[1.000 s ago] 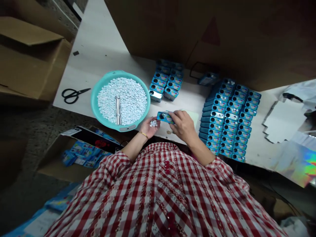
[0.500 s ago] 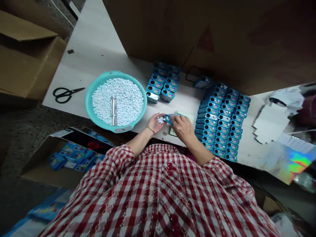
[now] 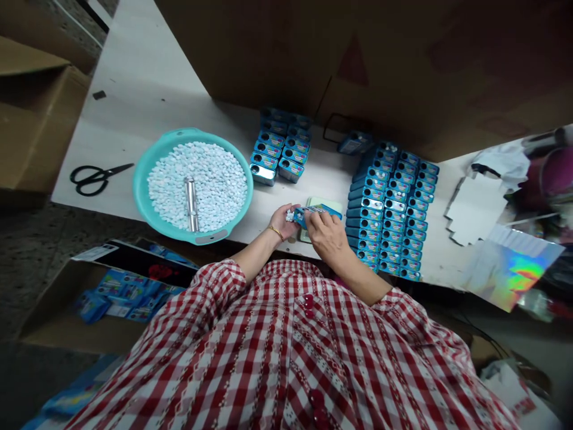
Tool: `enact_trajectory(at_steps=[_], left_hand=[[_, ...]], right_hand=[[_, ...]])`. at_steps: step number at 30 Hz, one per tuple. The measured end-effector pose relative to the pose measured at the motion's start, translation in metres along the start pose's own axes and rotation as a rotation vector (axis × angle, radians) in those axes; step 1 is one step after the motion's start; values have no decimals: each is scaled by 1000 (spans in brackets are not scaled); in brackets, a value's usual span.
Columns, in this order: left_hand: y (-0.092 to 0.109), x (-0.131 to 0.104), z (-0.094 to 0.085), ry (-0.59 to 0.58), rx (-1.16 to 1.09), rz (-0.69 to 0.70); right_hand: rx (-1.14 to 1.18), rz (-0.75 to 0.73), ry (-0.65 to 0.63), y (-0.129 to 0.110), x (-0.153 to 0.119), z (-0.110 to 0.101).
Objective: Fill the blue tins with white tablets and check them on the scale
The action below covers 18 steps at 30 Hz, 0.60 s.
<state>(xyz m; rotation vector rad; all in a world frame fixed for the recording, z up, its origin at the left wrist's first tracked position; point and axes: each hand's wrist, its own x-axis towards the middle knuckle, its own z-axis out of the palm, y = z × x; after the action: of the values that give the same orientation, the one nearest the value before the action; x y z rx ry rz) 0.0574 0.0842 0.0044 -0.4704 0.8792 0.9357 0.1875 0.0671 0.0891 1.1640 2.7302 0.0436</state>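
Tipped further over than a second ago, a small blue box point(image 3: 330, 209) is gripped in the right hand point(image 3: 328, 239), its end at the left hand point(image 3: 280, 221), which is loosely cupped, palm up, under white pellets point(image 3: 290, 215). Leftward on the counter point(image 3: 134, 77) sits a turquoise basin point(image 3: 142, 191) of similar pellets point(image 3: 219, 185); rightward stand packed rows of matching boxes point(image 3: 391, 221).

lane between small container cluster point(image 3: 267, 149) and large container block point(image 3: 396, 206), carton point(image 3: 286, 54) across far end, right hand point(image 3: 330, 239) at near end
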Motion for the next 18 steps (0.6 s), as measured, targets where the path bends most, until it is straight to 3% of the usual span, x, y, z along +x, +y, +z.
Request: enact_trajectory(at_steps=[12, 18], left_hand=[[-11, 10, -1, -13, 28, -7], [-13, 10, 1, -6, 1, -7]], right_hand=[[58, 54, 2, 3, -14, 4], [52, 168, 20, 17, -26, 14]])
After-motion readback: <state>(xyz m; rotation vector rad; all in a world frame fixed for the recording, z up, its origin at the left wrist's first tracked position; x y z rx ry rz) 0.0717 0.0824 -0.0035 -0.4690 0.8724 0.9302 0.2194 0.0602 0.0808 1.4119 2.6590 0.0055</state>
